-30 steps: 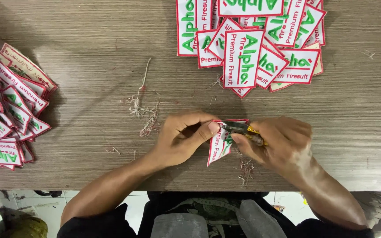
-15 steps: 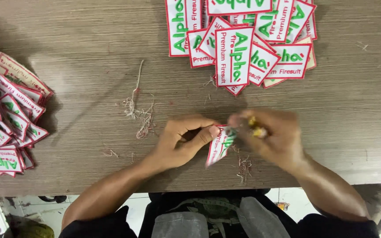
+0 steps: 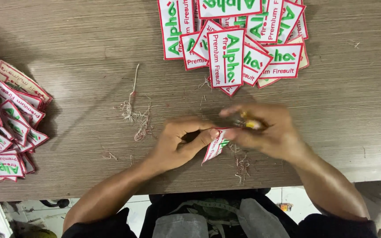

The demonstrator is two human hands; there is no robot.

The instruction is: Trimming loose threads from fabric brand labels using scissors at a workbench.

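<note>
My left hand [image 3: 178, 142] pinches a white rectangular embroidered patch with a red border and green lettering [image 3: 215, 146] near the table's front edge. My right hand [image 3: 265, 132] is blurred with motion right beside that patch, fingers curled around a small yellow tool [image 3: 251, 124]. Its tip is hidden by blur. Both hands hover just above the wooden table [image 3: 84, 66].
A heap of similar patches [image 3: 239, 39] lies at the far middle of the table. Another pile of patches [image 3: 5, 119] sits at the left edge. Loose thread clippings [image 3: 137, 117] lie left of my hands, and more threads [image 3: 242, 166] below the patch.
My right hand has lifted up and to the right with the small tool, away from the patch edge. My left hand keeps the patch in about the same spot.
</note>
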